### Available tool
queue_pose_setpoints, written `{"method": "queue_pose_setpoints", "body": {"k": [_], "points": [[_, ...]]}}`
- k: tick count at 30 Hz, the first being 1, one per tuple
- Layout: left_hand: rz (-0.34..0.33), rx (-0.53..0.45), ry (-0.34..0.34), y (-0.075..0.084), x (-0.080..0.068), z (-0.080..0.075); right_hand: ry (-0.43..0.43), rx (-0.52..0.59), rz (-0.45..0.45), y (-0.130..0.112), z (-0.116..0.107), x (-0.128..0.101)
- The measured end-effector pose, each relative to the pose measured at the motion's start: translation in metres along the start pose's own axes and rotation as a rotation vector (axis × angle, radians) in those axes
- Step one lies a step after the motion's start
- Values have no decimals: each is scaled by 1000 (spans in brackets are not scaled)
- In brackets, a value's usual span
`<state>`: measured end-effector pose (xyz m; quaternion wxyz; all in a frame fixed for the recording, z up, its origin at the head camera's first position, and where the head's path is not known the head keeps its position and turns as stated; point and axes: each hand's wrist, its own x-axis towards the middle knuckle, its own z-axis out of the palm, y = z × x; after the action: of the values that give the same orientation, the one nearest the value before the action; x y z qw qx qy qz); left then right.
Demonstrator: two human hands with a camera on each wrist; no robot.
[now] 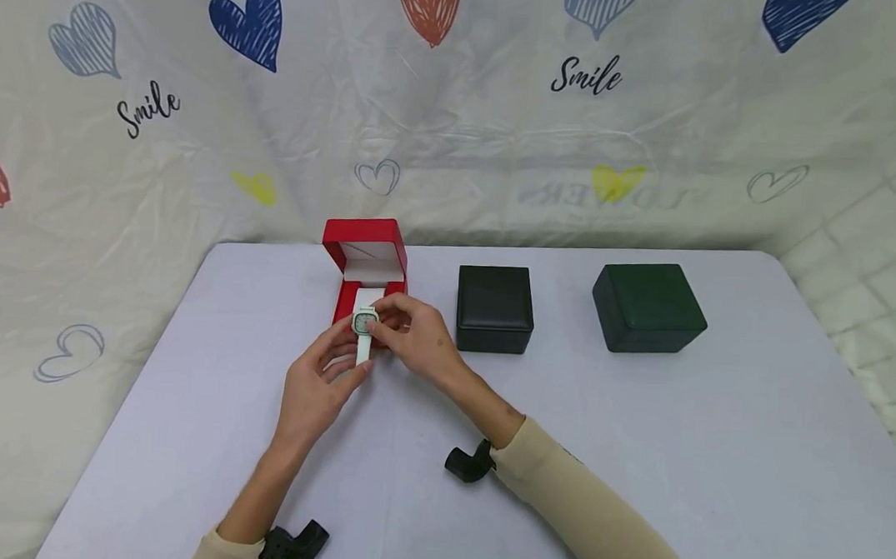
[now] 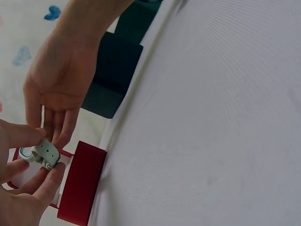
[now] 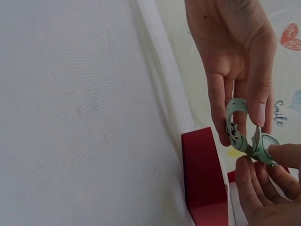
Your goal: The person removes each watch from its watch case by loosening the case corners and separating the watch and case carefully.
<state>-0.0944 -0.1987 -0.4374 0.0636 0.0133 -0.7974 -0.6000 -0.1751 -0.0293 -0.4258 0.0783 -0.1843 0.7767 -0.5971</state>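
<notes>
I've got both hands on the pale green watch (image 1: 364, 322) — left hand (image 1: 315, 390) pinching the strap, right hand (image 1: 415, 336) on the case — just above the open red box (image 1: 366, 259). Looks mid-transfer; black and green boxes closed on the bench.

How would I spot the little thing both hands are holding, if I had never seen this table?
Start at the pale table with three small boxes in a row at its far side. Go to the leftmost one, the open red box; just in front of it the left hand and right hand pinch a pale mint-green wristwatch. It is the only light-coloured, strapped item; its neighbours are closed dark boxes.
</notes>
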Motion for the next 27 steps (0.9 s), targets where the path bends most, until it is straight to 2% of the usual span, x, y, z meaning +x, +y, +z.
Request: {"method": "queue_pose_setpoints", "body": {"k": [14,27], "points": [[-7,17,19,-4,-7,0,-10,-11,-62,4,6,-5],[17,88,15,-7,-15,-5,-31,-32,-17,8,11,-10]]}}
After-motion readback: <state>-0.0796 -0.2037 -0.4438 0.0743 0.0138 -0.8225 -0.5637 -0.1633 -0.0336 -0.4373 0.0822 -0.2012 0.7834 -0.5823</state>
